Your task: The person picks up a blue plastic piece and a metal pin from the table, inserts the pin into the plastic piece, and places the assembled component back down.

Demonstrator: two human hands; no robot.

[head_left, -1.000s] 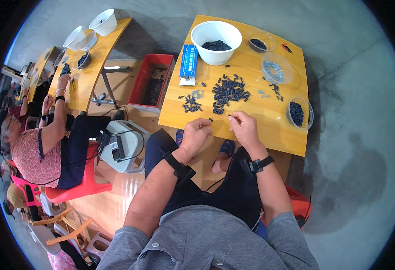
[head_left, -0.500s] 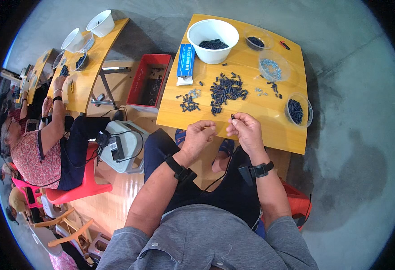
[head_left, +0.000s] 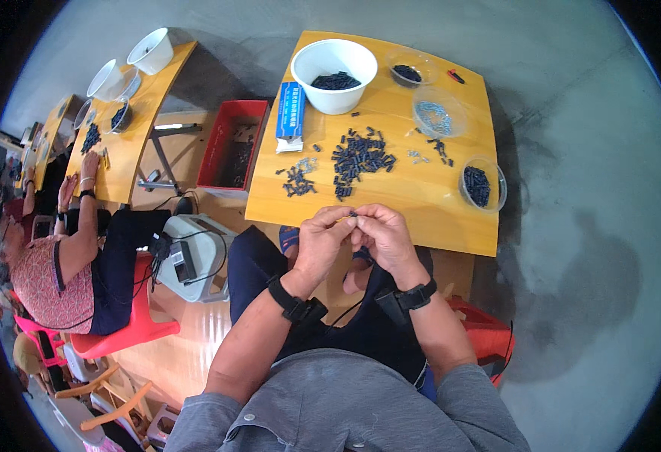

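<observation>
My left hand (head_left: 324, 239) and my right hand (head_left: 384, 235) meet fingertip to fingertip just off the table's near edge. Between them a small black cylindrical piece (head_left: 354, 215) is pinched, mostly covered by the right fingers. Whether the left fingertips grip a tiny part of their own cannot be made out. Beyond my hands lies a loose pile of black cylindrical pieces (head_left: 362, 157). Left of it is a smaller cluster of little black parts (head_left: 299, 181), with some small clear bits (head_left: 308, 163) at its far side.
On the yellow table (head_left: 421, 218) stand a white bucket (head_left: 309, 98), a blue box (head_left: 290, 113), and clear tubs of black pieces (head_left: 478, 187), pale blue bits (head_left: 433, 118) and dark parts (head_left: 407, 73). A red bin (head_left: 228, 143) sits left; a co-worker (head_left: 59, 264) works at another table.
My hands, apart before, have come together at the fingertips. The right hand has brought its black piece leftward to the left fingers. The whole view has shifted slightly.
</observation>
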